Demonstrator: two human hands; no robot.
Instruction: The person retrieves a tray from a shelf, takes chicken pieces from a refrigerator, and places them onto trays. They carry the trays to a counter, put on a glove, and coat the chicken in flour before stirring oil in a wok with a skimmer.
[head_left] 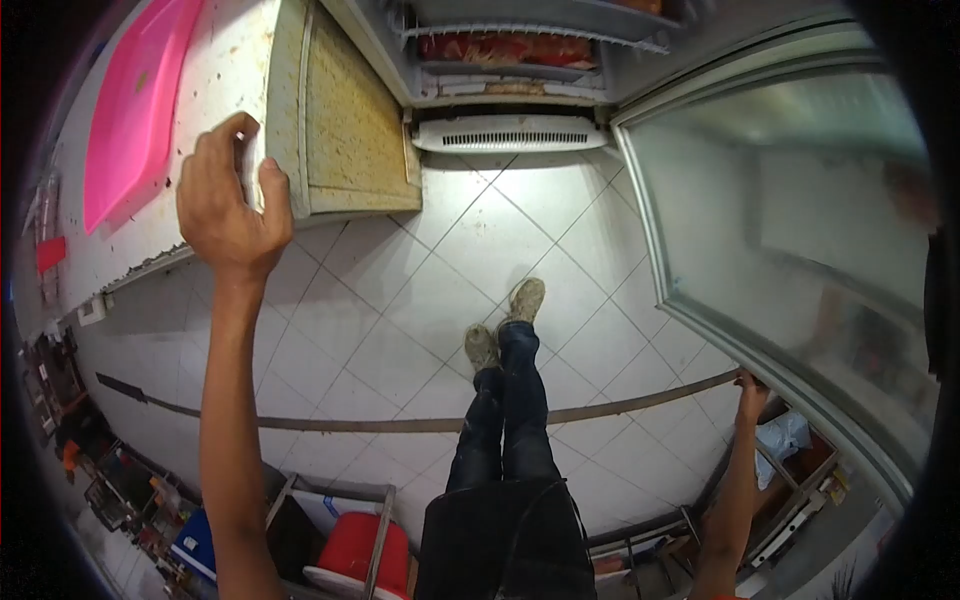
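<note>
My left hand point(235, 200) reaches over the stained white counter point(232, 65) with its fingers curved and the thumb apart. Nothing shows in it. A pink plastic tray point(140, 110) lies on the counter just beyond and to the left of that hand. On the right, my right hand point(750, 397) has its fingers wrapped round the edge of the glass fridge door point(660, 235), partly hidden by the frame. The door stands swung out to the right. Ahead is the open fridge point(510, 90), with red and orange packs point(500, 47) behind a wire shelf edge.
White floor tiles point(480, 215) lie under my shoes, crossed by a brown strip point(400, 426). Behind me are a red container point(365, 550) in a metal rack and a shelf with a pale plastic bag point(783, 437). The yellowed cabinet side point(355, 120) borders the fridge.
</note>
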